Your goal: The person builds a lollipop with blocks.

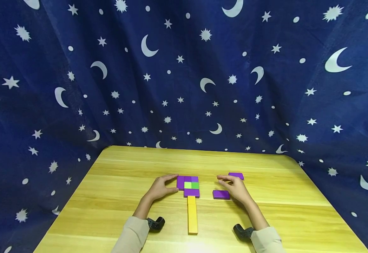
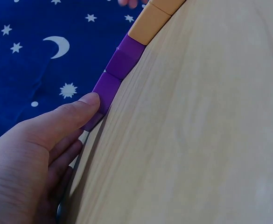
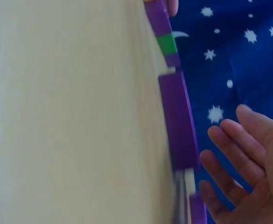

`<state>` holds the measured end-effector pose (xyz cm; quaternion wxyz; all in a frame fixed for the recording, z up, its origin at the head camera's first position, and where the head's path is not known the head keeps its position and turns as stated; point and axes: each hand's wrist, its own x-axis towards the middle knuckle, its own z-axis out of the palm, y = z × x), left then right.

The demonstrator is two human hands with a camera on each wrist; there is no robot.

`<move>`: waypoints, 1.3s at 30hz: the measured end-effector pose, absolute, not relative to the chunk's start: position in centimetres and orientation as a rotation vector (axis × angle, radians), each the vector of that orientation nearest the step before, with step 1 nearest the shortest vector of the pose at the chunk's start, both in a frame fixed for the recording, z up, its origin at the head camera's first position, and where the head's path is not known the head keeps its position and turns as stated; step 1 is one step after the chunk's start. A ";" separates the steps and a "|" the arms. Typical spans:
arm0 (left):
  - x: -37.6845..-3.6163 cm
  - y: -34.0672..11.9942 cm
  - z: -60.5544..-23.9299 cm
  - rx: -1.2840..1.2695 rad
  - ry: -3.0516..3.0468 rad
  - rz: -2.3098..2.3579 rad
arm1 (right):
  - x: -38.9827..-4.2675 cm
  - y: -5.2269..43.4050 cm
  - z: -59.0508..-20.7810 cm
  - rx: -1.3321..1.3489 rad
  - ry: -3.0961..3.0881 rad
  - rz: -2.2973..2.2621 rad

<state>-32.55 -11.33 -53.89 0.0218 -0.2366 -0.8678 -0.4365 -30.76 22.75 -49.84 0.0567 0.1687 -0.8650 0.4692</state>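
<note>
Backdrop [image 1: 184, 70]: dark blue cloth w/ white moons & stars, hangs behind and to both sides of the tabletop.

Tabletop [image 1: 124, 196]: light wood, grain runs left-right.

Yellow bar [image 1: 192, 215]: flat, centre-front; long axis runs near-to-far, far end touching the block cluster, near end pointing at the person.

Block cluster [image 1: 188, 185]: purple pcs around a light-green and a green square, mid-tabletop, at head of the yellow bar; roughly square, no clear long axis.

Left hand [image 1: 161, 188]: at cluster's left edge, thumb and fingertips curled round its left purple piece; wrist view shows the thumb pressed on the purple edge.

Right hand [image 1: 236, 189]: right of cluster, apart from it; fingers straight, loosely spread, holding nothing, lying between two loose pcs.

Near purple block [image 1: 221, 194]: flat, long axis left-right, just beside right hand's thumb side.

Far purple block [image 1: 236, 175]: flat, long axis left-right, just beyond the fingertips; contact cannot tell.
</note>
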 end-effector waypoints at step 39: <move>-32.6 -11.4 -53.9 -0.718 -2.676 -1.374 | -27.6 25.9 -50.7 0.392 -2.568 1.508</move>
